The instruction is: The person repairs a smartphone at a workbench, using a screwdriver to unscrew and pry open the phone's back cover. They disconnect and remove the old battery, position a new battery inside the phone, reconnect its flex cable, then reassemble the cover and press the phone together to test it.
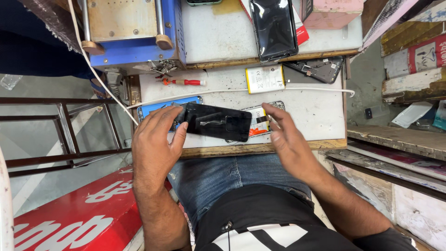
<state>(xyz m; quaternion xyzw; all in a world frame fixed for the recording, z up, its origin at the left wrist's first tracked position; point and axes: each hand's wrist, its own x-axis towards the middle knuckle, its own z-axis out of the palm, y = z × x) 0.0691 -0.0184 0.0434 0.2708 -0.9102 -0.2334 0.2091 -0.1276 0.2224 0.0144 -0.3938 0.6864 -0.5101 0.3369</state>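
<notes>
Cramped repair corner: small white counter [320, 116] with a wooden edge, over the person's lap. Left hand [155, 139] pinches the left end of a glossy black rectangular screen panel [216, 122], thumb under, fingers over, so its grip is clamped on the panel. Right hand [285, 137] is near the panel's right end, fingers spread and blurred; grip apart, not holding anything. The panel lies tilted over an opened phone body with a blue frame [153, 108], whose insides show at the right end [260, 123]. Behind it: white cable [297, 88] across the counter, flat white battery pack [265, 79], red-handled screwdriver [186, 82], a dark phone shell [318, 69], a second black glass panel [274, 28], a blue metal machine [134, 32]. Risk, as judged: the panel is held at one end only, close to the counter's front edge; a slip could drop it to the lap or floor, or flex and crack the glass.
</notes>
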